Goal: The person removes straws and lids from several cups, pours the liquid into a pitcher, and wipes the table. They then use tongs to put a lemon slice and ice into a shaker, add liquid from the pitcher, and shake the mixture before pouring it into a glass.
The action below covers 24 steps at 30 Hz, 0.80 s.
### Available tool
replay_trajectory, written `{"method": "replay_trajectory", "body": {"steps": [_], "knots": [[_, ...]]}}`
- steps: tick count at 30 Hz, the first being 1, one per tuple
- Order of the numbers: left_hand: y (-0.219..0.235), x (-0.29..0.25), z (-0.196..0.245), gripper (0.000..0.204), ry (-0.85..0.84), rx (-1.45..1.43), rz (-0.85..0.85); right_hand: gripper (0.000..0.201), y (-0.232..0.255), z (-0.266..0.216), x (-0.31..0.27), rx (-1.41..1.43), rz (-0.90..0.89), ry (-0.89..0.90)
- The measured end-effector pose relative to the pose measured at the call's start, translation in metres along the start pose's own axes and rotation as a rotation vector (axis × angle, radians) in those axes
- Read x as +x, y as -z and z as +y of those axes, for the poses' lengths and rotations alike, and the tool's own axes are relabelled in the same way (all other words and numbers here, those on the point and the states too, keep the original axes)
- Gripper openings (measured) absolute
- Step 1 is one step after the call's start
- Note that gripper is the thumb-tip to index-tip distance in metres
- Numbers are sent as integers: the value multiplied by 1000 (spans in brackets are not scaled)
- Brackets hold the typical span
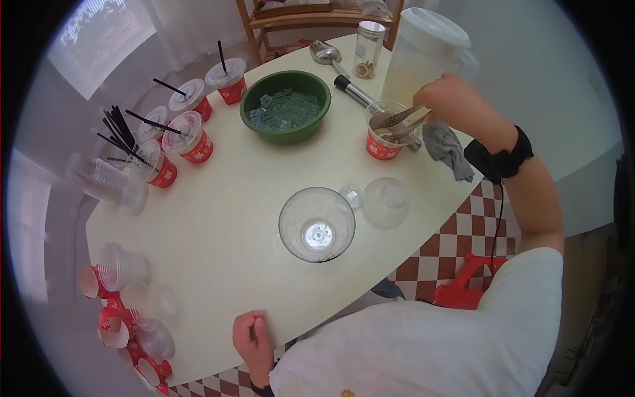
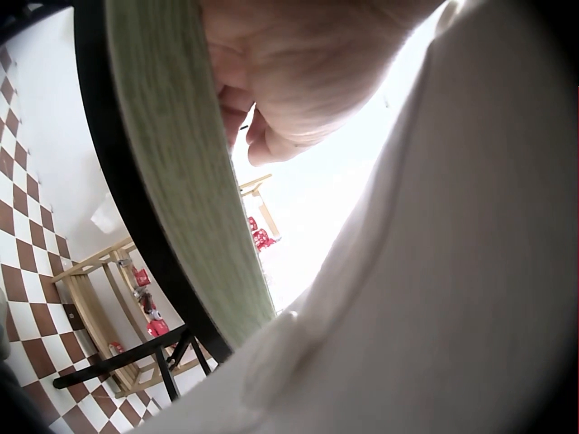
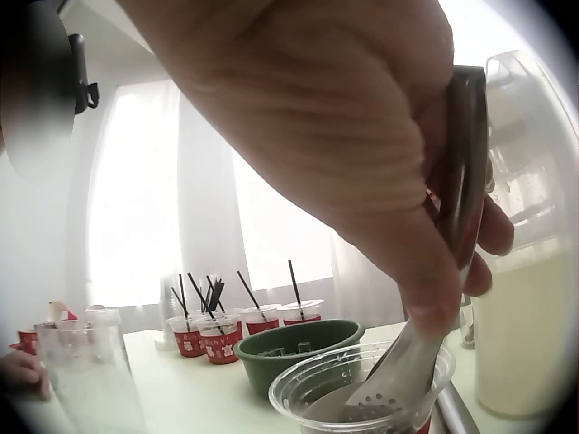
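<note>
My right hand (image 1: 453,99) grips metal tongs (image 1: 401,118), their perforated ends down inside a clear plastic cup with a red sleeve (image 1: 383,148). In the right wrist view the thumb and fingers press round the tongs (image 3: 418,362), and the perforated end (image 3: 380,391) dips below the cup's rim (image 3: 288,398). What lies between the tongs' ends is hidden. My left hand (image 1: 253,334) rests on the near table edge with fingers loosely curled, holding nothing; in the left wrist view that hand (image 2: 303,77) shows beside the table's edge (image 2: 194,181).
Close behind the cup lie a muddler (image 1: 355,91) and a pitcher of pale liquid (image 1: 420,59). A grey cloth (image 1: 446,151) is to its right. A green bowl of ice (image 1: 253,130), a clear empty container (image 1: 291,231), lidded cups with straws (image 1: 198,151) and stacked cups (image 1: 122,264) occupy the table.
</note>
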<state>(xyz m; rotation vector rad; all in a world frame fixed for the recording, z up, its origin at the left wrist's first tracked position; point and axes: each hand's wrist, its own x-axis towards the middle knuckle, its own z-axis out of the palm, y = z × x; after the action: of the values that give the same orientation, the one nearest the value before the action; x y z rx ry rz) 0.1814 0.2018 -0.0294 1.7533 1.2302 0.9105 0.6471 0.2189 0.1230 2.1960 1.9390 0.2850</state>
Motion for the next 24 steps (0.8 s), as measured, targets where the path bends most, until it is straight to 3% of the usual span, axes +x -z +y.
{"method": "replay_trajectory", "body": {"steps": [9,15,18,21,24], "knots": [[2,0,-2,2,-20,12,-11,17,21,-10,4,19,-108,31],[2,-2,-5,1,-29,-6,-8,14,14,-8,-2,1,-29,77],[3,-1,-6,1,-56,12,-5,16,30,3,-12,172,121,-48],[2,0,-5,6,-60,28,-25,20,68,-8,-22,282,87,-235],[2,1,-2,8,-61,49,-40,22,87,-22,-33,597,58,-175]]}}
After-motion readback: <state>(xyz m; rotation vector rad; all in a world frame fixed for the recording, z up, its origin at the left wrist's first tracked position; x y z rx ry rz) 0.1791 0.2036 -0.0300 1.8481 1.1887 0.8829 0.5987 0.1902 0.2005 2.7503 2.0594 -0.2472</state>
